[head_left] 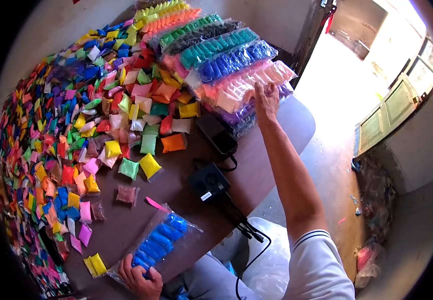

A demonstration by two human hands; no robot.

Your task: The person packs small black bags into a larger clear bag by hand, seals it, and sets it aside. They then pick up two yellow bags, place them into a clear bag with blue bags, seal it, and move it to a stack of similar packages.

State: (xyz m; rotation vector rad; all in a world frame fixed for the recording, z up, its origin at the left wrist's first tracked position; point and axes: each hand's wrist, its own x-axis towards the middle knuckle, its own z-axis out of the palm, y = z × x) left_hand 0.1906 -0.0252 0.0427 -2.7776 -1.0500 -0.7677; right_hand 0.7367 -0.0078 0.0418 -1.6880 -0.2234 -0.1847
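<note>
My left hand (140,278) is closed on the lower end of a clear plastic bag of blue packets (159,241), which lies slanted at the table's front edge. A small pink strip (156,204) shows by the bag's far end. Stretched far forward, my right hand (267,102) has its fingers bent and pinched at the near side of a bag of light pink packets (236,95). That bag lies on a stack, in front of a bag of dark blue packets (239,61) and a bag of teal packets (219,47). A yellow packet pair (95,265) rests left of my left hand.
A large heap of loose coloured packets (86,125) covers the table's left side. A black phone-like device (217,134) and a black box with cables (209,182) sit mid-table (256,175). White plastic (269,250) hangs by my legs. An open doorway (336,75) is at right.
</note>
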